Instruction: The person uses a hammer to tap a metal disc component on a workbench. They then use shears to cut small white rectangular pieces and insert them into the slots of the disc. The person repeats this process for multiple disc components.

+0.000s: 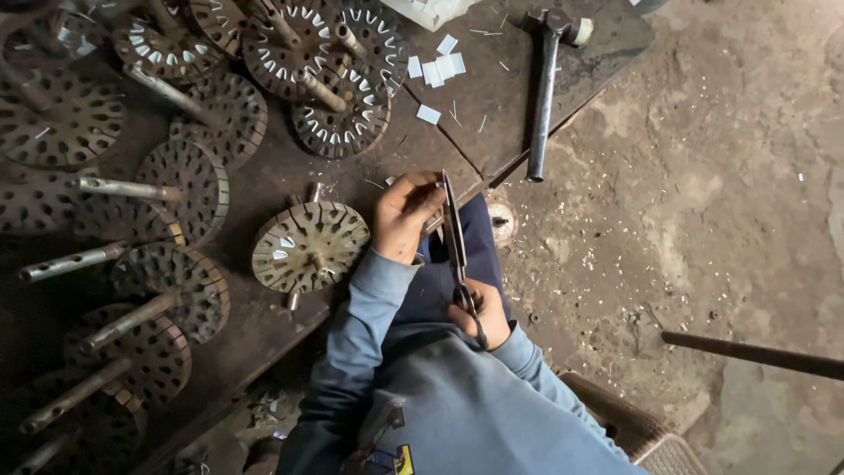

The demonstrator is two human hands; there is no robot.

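The right hand (482, 310) is closed around the handles of the scissors (455, 242), close to the body. These look stiff and sharp, so the handles seem the safe place to hold. The left hand (403, 215) pinches something small at the table (492, 105) edge. Beyond lie a slotted rotor (309, 246) and a hammer (545, 88)

Scissors (456, 246) handles buried in right grip (482, 312). Whatever left grip (403, 215) pinches too small to tell. Rotors (53, 123) far left cropped by edge. Bar (756, 354) cut off right.
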